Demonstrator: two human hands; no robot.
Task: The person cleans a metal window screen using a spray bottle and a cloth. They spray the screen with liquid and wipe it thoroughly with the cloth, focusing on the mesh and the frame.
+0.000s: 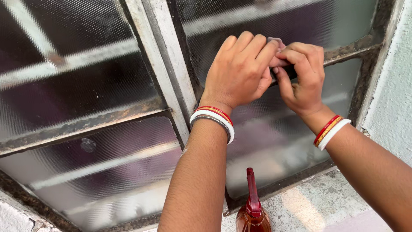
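1. Head view shows both hands high on the right window pane, meeting at the dark cross bar of the frame.
2. A small pale cloth sits between the hands, right on that bar; only a little of it shows.
3. The left hand is curled, its fingers lying over the cloth from the left side.
4. The right hand pinches the cloth from the right, thumb under, fingers bent over.
5. The bar's long axis runs left to right, rising slightly rightward.
6. A brown spray bottle with red nozzle stands on the sill, well below both hands.
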